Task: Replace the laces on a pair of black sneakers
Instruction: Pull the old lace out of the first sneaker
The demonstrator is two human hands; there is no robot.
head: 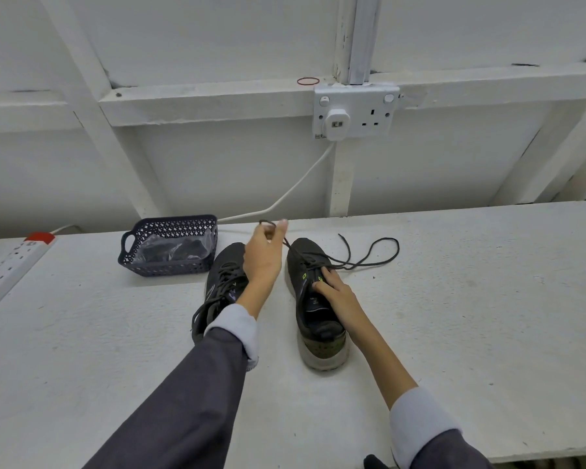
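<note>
From my remote seat I am watching a person who is wearing a dark grey long-sleeved top. The left sleeve is showing smooth, faintly creased cloth. A paler layer is poking out below each sleeve, white or perhaps very light blue as far as I am making out through the wide lens: a folded left cuff, and a broader right cuff under the right sleeve. The left hand and right hand are showing bare, as are the forearms beyond the cuffs.
</note>
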